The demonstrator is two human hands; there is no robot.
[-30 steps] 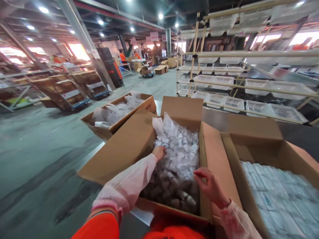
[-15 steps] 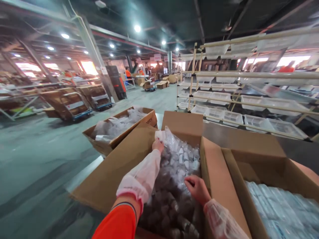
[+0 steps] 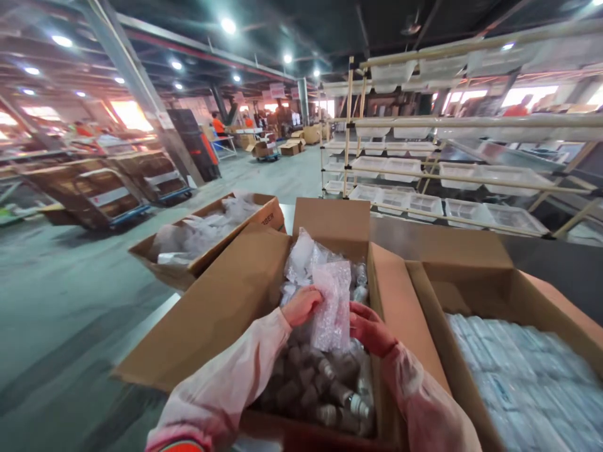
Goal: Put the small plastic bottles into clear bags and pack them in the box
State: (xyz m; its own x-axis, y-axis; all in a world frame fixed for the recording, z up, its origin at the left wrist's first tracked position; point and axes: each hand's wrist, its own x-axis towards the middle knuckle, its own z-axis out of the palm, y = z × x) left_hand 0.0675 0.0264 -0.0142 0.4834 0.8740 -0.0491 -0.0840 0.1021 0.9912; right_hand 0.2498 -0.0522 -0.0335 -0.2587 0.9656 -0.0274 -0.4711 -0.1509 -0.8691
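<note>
A clear bubble-wrap bag (image 3: pixel 332 311) is held up in front of me, over an open cardboard box (image 3: pixel 257 282). My left hand (image 3: pixel 304 306) pinches its left edge, the fingers closed on it. At the opposite edge, my right hand (image 3: pixel 371 328) has its fingers curled against the bag. Its fingertips are partly hidden. Below both hands the box holds many small clear bottles with white caps (image 3: pixel 358 405). More bubble wrap (image 3: pixel 301 257) lies at the box's far end, behind the held bag.
To the left stands another box (image 3: pixel 202 235) full of bubble-wrap bags. On the right, an open box (image 3: pixel 513 282) contains rows of wrapped items (image 3: pixel 527 370). Beyond is a rack (image 3: pixel 400 179) with white plastic bins. Loaded carts (image 3: pixel 110 194) stand on the floor at left.
My left hand has brought a bubble-wrap bag from the box's far left edge to the middle. My right hand has moved up to the bag's right edge. The view has shifted slightly right.
</note>
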